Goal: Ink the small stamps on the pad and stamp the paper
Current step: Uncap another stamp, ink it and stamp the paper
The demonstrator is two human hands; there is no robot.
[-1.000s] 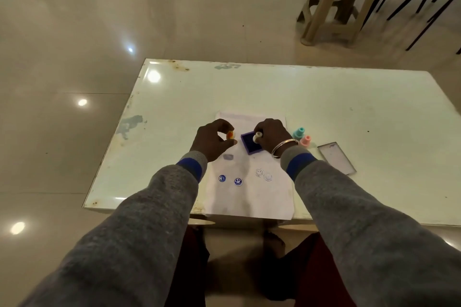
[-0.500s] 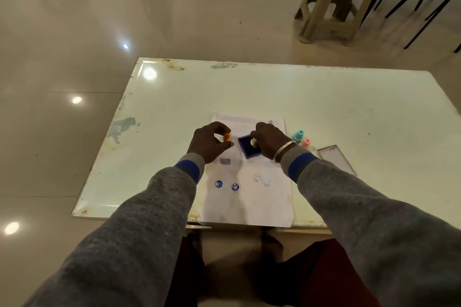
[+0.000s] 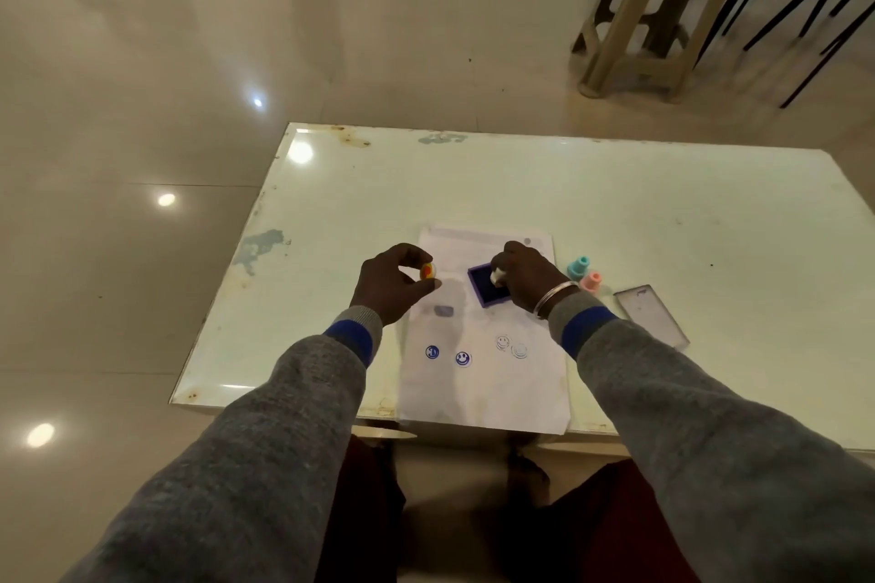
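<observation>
a pale table (image 3: 615, 204) carries a white paper (image 3: 487, 383) with its near edge hanging slightly over the table's front. on the far part of the paper sits a small square ink pad (image 3: 483, 291), a dark blue tray whose inside is filled with deep blue ink surface. the right hand (image 3: 525, 279) rests at the pad's right side, fingers pinched narrow around a small white stamp (image 3: 497, 276) whose lower end is at the pad; whether it actually presses the ink cannot be told. the left hand (image 3: 390, 284) hovers left of the pad, above the paper's left edge, thumb and forefinger closed on a small round orange and yellow stamp (image 3: 427, 271) held clear of the paper. on the paper near the middle lie four round prints: two dark blue marks (image 3: 447, 355) and two faint smiley marks (image 3: 511, 346), plus a greyish smudge (image 3: 443, 311). just right of the paper stand a teal stamp (image 3: 578, 267) and a pink stamp (image 3: 591, 283), upright and nearly touching. further right a clear flat lid (image 3: 651, 316) lies empty on the table.
</observation>
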